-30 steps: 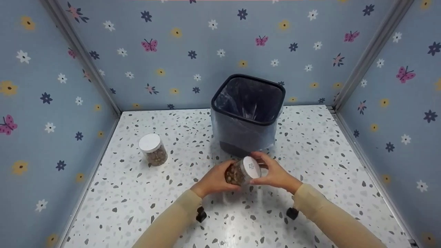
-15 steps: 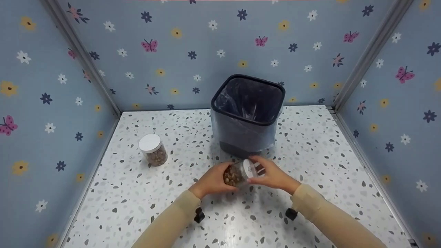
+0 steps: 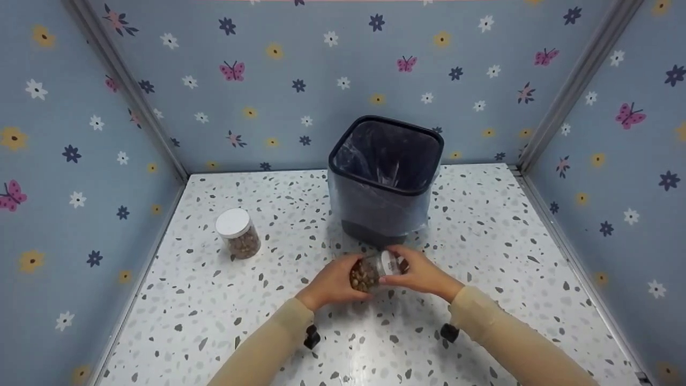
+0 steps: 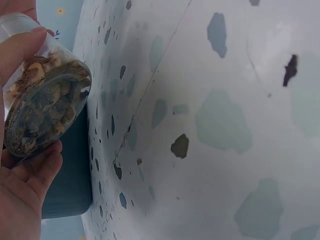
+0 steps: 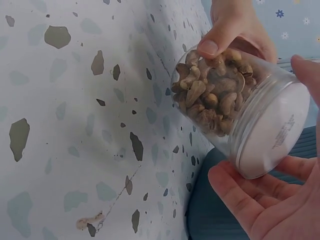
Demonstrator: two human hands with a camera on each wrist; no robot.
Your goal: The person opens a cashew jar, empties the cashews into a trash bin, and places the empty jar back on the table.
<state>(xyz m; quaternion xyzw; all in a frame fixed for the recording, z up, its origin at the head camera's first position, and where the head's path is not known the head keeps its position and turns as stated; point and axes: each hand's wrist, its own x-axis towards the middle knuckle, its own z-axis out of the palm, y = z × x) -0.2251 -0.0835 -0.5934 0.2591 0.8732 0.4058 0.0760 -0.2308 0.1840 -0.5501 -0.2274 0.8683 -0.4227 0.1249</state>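
Note:
A clear jar of cashews (image 3: 363,274) with a white lid (image 5: 275,135) lies tilted on its side between both hands, in front of the bin. My left hand (image 3: 333,280) grips the jar's body near the base, thumb and fingers on opposite sides. Around the lid end curl the thumb and fingers of my right hand (image 3: 423,272). Printed marks show on the lid in the right wrist view. The left wrist view shows the jar's round bottom (image 4: 47,110) and the nuts behind it. Whether the jar touches the table is unclear.
A second white-lidded jar (image 3: 239,236) with brown contents stands upright at the left. Behind the hands is a dark bin (image 3: 381,214) lined with a clear bag. Flowered panels (image 3: 300,107) enclose the speckled table (image 3: 214,321) at the back and sides.
The held jar has tipped further onto its side, and its lid now faces more to the right. Both hands moved slightly nearer each other. The other jar and the bin stayed put.

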